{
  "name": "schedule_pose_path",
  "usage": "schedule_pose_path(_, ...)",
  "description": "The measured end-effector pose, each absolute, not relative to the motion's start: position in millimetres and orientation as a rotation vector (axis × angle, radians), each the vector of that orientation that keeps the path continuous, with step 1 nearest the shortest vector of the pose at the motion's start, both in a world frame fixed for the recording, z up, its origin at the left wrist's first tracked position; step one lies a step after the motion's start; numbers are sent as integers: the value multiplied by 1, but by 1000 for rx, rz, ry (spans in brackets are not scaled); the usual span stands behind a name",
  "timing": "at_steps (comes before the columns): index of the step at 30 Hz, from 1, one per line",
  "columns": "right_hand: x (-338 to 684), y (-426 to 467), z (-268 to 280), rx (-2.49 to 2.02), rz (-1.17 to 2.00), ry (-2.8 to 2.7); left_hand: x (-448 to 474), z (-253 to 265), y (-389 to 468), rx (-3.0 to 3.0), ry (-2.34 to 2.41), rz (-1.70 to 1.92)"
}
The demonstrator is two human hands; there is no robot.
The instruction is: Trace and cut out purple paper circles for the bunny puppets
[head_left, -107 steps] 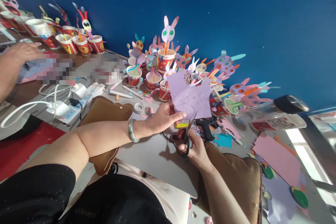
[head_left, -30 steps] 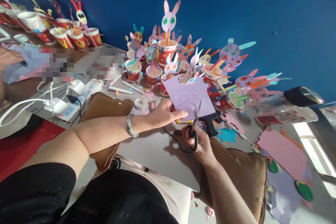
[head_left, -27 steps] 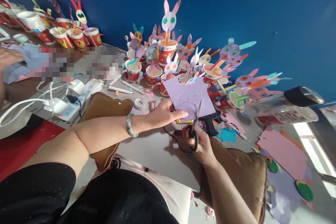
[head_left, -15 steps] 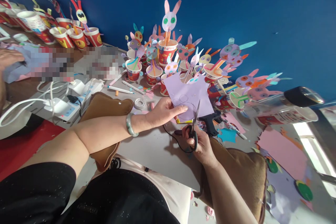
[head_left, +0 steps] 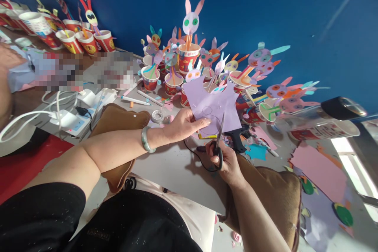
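Between thumb and fingers, my left hand [head_left: 187, 125] pinches the lower left edge of a sheet of purple paper [head_left: 212, 98]. Pencil-like circles are drawn on the sheet, and its top edge has cut-out notches. My right hand [head_left: 226, 162] grips black-handled scissors [head_left: 218, 145] by the loops, blades pointing up. Those blades overlap the lower part of the paper, beside the largest circle. A black glue gun [head_left: 236, 139] lies on the table just behind my right hand.
Paper cups with rabbit figures [head_left: 189, 57] crowd the table's back, along a blue wall. Brown cushions [head_left: 265, 193] lie beneath both arms. A power strip [head_left: 88, 112] with cables is on the left, a clear bottle [head_left: 313, 118] on the right. Another person's hand [head_left: 10, 57] shows far left.
The purple paper has tilted slightly, while both hands stay almost in place. The other person's hand at far left has shifted a little.
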State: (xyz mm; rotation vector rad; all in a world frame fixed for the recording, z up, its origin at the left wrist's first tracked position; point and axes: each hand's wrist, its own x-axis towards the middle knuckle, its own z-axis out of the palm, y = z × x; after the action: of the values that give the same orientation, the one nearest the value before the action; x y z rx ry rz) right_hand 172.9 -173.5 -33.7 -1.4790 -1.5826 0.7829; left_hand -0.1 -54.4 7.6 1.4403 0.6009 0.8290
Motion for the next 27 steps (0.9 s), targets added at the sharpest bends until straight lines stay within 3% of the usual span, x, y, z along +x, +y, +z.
schedule_pose_path(27,177,-172,-33,-1469,764,-1636,-1,3,-46,1489,513,800)
